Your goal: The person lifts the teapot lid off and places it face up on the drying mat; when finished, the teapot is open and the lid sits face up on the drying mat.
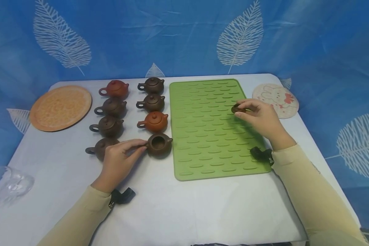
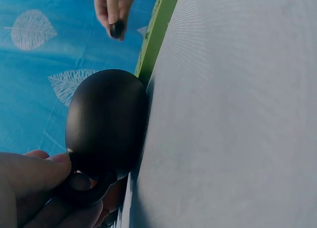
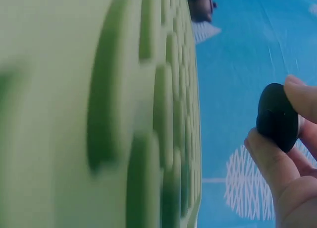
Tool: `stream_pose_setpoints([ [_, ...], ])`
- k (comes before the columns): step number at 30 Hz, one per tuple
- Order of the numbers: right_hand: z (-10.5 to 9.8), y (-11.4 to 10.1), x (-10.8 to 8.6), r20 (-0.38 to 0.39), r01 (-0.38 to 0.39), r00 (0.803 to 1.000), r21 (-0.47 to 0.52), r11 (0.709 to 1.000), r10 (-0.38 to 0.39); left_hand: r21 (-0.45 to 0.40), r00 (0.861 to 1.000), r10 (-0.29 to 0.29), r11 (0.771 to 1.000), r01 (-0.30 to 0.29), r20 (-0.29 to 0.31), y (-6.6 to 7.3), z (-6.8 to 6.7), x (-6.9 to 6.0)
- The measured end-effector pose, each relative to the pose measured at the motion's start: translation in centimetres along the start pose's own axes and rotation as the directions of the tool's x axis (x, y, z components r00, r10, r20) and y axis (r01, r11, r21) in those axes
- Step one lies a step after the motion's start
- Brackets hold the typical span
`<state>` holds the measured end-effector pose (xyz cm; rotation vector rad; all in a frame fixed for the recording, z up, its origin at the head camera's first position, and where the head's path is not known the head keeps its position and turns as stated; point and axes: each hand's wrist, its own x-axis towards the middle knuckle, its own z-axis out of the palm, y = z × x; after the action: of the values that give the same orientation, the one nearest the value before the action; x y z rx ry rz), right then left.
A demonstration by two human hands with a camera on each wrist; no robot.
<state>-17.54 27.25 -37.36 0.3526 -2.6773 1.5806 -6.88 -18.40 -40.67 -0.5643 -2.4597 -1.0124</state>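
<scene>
On the white table, a dark brown teapot (image 1: 160,146) stands without its lid, its round opening showing. My left hand (image 1: 118,164) pinches its handle; the left wrist view shows the thumb and fingers on the handle of the dark pot (image 2: 106,121). Above the right part of the green mat (image 1: 209,136), my right hand (image 1: 261,119) pinches a small dark lid (image 1: 238,108) by its edges. In the right wrist view the lid (image 3: 277,116) is held between thumb and fingers, clear of the mat.
Several lidded teapots, brown and reddish, stand in two columns, such as a red one (image 1: 115,89) and an orange one (image 1: 155,122). An orange round mat (image 1: 60,107) lies at left, a rabbit-print round mat (image 1: 276,99) at right, a transparent object (image 1: 18,184) at the left edge.
</scene>
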Motion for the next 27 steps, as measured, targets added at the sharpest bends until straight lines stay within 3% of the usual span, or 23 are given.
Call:
stream_pose_setpoints([
  [13,-2.0,1.6,0.6,-0.037,-0.165,0.985,0.094,0.982,0.169,0.024,1.000,-0.020,1.000,0.020,0.008,0.1,-0.1,0.0],
  [23,-2.1,2.7,1.9,0.024,-0.183,0.982,-0.096,0.978,0.186,0.014,1.000,0.001,1.000,-0.001,-0.002,-0.1,0.0,-0.1],
  [27,-2.0,2.8,2.1,0.031,-0.168,0.984,-0.126,0.978,0.173,0.014,1.000,0.008,1.000,-0.008,-0.002,-0.1,0.0,0.0],
])
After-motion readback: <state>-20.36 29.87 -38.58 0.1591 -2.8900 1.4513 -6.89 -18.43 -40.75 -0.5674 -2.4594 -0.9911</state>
